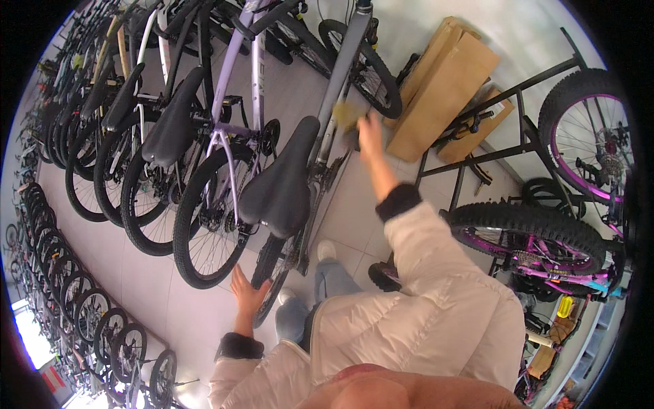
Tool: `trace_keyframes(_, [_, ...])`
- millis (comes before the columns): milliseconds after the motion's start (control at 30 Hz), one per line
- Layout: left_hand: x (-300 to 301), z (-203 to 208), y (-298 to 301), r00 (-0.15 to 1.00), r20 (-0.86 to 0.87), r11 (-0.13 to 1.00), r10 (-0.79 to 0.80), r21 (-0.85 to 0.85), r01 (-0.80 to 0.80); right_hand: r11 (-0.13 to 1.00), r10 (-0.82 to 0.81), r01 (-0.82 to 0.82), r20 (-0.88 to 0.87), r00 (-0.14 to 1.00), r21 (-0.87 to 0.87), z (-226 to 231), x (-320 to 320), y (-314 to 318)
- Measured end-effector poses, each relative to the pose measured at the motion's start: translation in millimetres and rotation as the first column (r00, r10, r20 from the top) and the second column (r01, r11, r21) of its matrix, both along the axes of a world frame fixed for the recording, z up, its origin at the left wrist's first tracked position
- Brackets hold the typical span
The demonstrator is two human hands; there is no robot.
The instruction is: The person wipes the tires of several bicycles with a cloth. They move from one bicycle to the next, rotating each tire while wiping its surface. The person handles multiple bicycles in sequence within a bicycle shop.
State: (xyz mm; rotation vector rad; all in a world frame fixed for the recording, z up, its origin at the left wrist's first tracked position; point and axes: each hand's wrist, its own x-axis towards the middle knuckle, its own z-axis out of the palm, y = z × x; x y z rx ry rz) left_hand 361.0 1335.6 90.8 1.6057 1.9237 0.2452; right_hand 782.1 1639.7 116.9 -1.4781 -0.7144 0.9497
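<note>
Cloth on the grey frame, other hand on the rear tyre

We've got our right hand (pixel 370 135) up against the grey bicycle frame (pixel 338 82), pressing a yellowish cloth (pixel 347 114) to the sloping tube; the cloth sits just left of and above the hand, bunched under the fingers, though the hand is blurred and we cannot tell how tightly it closes. Down low, our left hand (pixel 246 292) is spread wide and flat against the rear tyre (pixel 269 269) of the same bike, fingers touching the tread from the left. The black saddle (pixel 281 183) hangs between the two hands. To the left stands a lilac bicycle (pixel 235 82) in a row of parked bikes; to the right, cardboard boxes (pixel 443 85) lean on the wall beside a rack holding a purple-rimmed bike (pixel 538 242).
</note>
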Motion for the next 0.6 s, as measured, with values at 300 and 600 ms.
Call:
trace_keyframes(300, [85.9,1.0,81.8,0.963,-0.243,0.993,-0.115,0.01,0.12,0.959,-0.187,-0.157,0.943,0.276,0.236,68.5,64.5,227.6])
trace_keyframes(600, [110.1,8.1,105.2,0.975,-0.212,0.989,-0.07,0.115,0.097,0.703,0.447,-0.703,0.835,0.321,-0.105,-69.1,-42.0,-2.6])
